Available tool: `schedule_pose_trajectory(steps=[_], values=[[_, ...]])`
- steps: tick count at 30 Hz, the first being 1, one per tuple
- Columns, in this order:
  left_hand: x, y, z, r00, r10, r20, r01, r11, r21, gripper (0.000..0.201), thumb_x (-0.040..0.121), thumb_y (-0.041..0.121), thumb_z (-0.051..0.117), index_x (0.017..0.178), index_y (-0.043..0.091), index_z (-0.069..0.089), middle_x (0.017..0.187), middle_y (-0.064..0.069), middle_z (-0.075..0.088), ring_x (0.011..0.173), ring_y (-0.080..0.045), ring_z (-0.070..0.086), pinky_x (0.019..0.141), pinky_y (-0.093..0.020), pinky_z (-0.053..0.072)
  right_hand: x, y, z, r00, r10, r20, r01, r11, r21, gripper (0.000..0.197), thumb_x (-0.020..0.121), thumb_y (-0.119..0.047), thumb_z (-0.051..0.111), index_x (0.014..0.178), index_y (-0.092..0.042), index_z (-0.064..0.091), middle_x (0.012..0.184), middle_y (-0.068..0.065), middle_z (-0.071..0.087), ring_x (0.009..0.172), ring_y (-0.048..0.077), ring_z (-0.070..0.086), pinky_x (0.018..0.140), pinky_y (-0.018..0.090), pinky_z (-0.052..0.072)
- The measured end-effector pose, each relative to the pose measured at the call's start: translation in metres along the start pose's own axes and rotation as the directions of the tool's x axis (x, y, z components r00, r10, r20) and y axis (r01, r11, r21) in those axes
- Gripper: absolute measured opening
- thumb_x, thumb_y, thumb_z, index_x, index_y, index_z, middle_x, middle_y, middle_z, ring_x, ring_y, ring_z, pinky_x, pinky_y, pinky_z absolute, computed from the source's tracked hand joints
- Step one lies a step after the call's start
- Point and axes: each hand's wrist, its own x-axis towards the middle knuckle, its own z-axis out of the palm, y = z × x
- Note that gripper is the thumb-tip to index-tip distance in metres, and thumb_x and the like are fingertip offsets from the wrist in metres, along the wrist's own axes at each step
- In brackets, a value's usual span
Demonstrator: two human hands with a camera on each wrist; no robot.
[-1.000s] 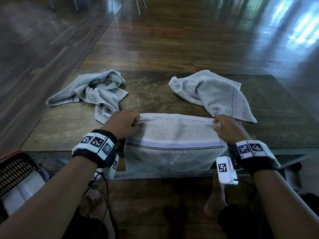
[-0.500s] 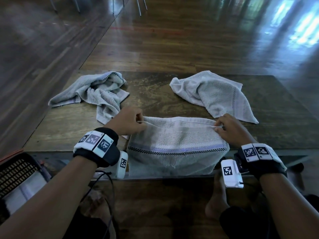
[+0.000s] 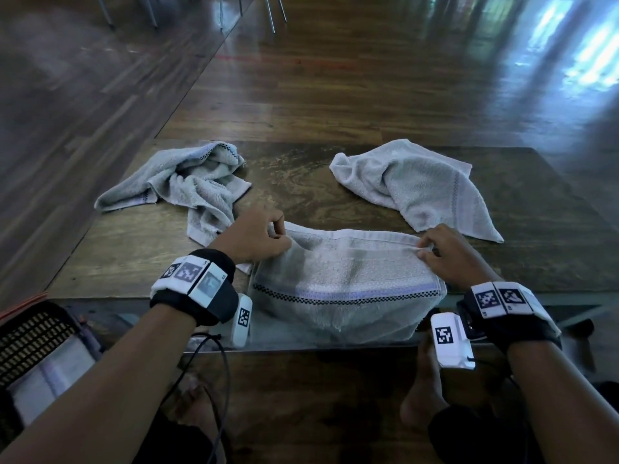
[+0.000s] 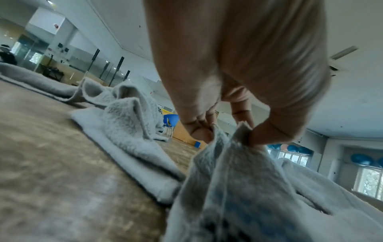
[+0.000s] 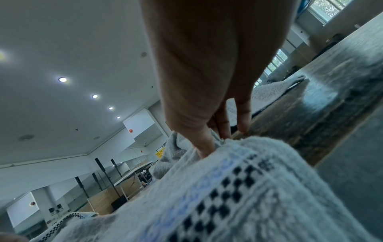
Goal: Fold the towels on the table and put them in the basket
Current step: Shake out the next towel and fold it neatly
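L hand [image 3: 256, 237] pinches the far-left corner of the near towel [image 3: 345, 283] betw thumb + fingertips; R hand [image 3: 449, 254] pinches the far-right corner the same way, hem sagging a bit betw them. Towel is pale grey terry w/ a black checker band + lilac stripe, lying at the table's [image 3: 301, 192] near edge, front part hanging over it. Two more grey towels behind: crumpled one [image 3: 187, 182] far left, looser one [image 3: 418, 185] far right. Tabletop dark, worn wood grain. Black mesh basket [image 3: 30, 333] low left, white cloth inside. Glossy plank floor [image 3: 335, 78] beyond.
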Motion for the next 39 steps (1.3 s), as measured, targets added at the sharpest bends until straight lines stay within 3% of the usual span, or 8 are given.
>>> schedule_pose_trajectory(steps=[3, 11, 16, 19, 24, 31, 35, 39], values=[[0.0, -0.001, 0.0, 0.996, 0.069, -0.06, -0.068, 0.998, 0.017, 0.017, 0.073, 0.011, 0.069, 0.065, 0.012, 0.055, 0.082, -0.005, 0.054, 0.081, -0.014, 0.047, 0.069, -0.023, 0.035, 0.0, 0.001, 0.001, 1.0, 0.006, -0.002, -0.006, 1.0, 0.006, 0.005, 0.084, -0.016, 0.064, 0.086, -0.016, 0.059, 0.089, -0.004, 0.047, 0.089, 0.014, 0.044, 0.078, 0.031, 0.036], [0.003, -0.001, -0.001, 0.978, 0.077, -0.191, -0.079, 0.997, -0.001, 0.008, 0.072, 0.007, 0.073, 0.071, 0.009, 0.065, 0.071, 0.003, 0.063, 0.063, 0.0, 0.054, 0.055, -0.006, 0.041, -0.001, 0.002, -0.001, 1.0, 0.029, 0.009, -0.029, 0.999, 0.02, 0.005, 0.085, -0.017, 0.063, 0.087, -0.018, 0.059, 0.092, -0.004, 0.051, 0.089, 0.013, 0.047, 0.078, 0.031, 0.038], [-0.003, -0.007, -0.005, 0.997, 0.017, -0.074, -0.015, 0.999, 0.037, 0.004, 0.074, 0.002, 0.068, 0.074, 0.004, 0.064, 0.071, -0.003, 0.062, 0.064, -0.012, 0.054, 0.061, -0.026, 0.046, -0.006, 0.005, -0.01, 0.997, 0.074, -0.016, -0.072, 0.993, 0.096, 0.012, 0.086, -0.014, 0.062, 0.083, -0.023, 0.056, 0.083, -0.006, 0.059, 0.082, 0.015, 0.057, 0.07, 0.03, 0.042], [-0.006, -0.012, -0.006, 0.998, 0.034, -0.044, -0.029, 0.992, 0.12, 0.009, 0.076, 0.001, 0.061, 0.074, 0.009, 0.058, 0.07, -0.001, 0.06, 0.064, -0.012, 0.053, 0.059, -0.026, 0.041, -0.011, 0.004, -0.012, 0.996, 0.081, -0.047, -0.073, 0.986, 0.153, 0.014, 0.086, -0.009, 0.062, 0.098, -0.014, 0.056, 0.09, -0.005, 0.058, 0.086, 0.014, 0.056, 0.073, 0.027, 0.04], [-0.017, -0.013, -0.007, 0.999, 0.021, -0.047, -0.014, 0.989, 0.144, 0.02, 0.086, 0.004, 0.051, 0.105, 0.005, 0.049, 0.083, -0.009, 0.061, 0.078, -0.025, 0.058, 0.07, -0.038, 0.048, -0.023, -0.007, -0.023, 0.994, 0.04, -0.103, -0.028, 0.993, 0.111, 0.017, 0.087, -0.008, 0.06, 0.102, -0.005, 0.065, 0.093, 0.004, 0.059, 0.086, 0.015, 0.053, 0.076, 0.028, 0.037], [-0.081, 0.002, -0.03, 0.978, 0.155, -0.14, -0.115, 0.959, 0.259, 0.011, 0.091, 0.015, 0.049, 0.097, 0.02, 0.055, 0.089, 0.004, 0.057, 0.076, -0.015, 0.049, 0.064, -0.029, 0.037, -0.085, -0.026, -0.055, 0.981, 0.046, -0.187, 0.0, 0.972, 0.237, 0.005, 0.08, -0.013, 0.07, 0.086, -0.012, 0.069, 0.081, -0.001, 0.067, 0.075, 0.012, 0.062, 0.065, 0.019, 0.043], [-0.122, 0.014, -0.046, 0.957, 0.165, -0.238, -0.137, 0.982, 0.131, 0.012, 0.091, 0.011, 0.052, 0.097, 0.019, 0.061, 0.076, 0.005, 0.063, 0.063, -0.008, 0.055, 0.058, -0.02, 0.04, -0.112, -0.044, -0.079, 0.99, 0.037, -0.136, 0.002, 0.961, 0.278, 0.005, 0.079, -0.018, 0.072, 0.082, -0.018, 0.068, 0.079, -0.003, 0.069, 0.074, 0.015, 0.065, 0.069, 0.031, 0.051], [-0.15, 0.029, -0.072, 0.932, 0.151, -0.329, -0.147, 0.988, 0.037, 0.017, 0.09, 0.005, 0.053, 0.096, 0.02, 0.059, 0.08, 0.015, 0.06, 0.074, 0.0, 0.057, 0.064, -0.008, 0.041, -0.13, -0.072, -0.114, 0.985, -0.067, -0.159, 0.106, 0.961, 0.254, 0.012, 0.077, -0.018, 0.074, 0.075, -0.025, 0.064, 0.072, -0.004, 0.067, 0.066, 0.008, 0.061, 0.061, 0.016, 0.044]])
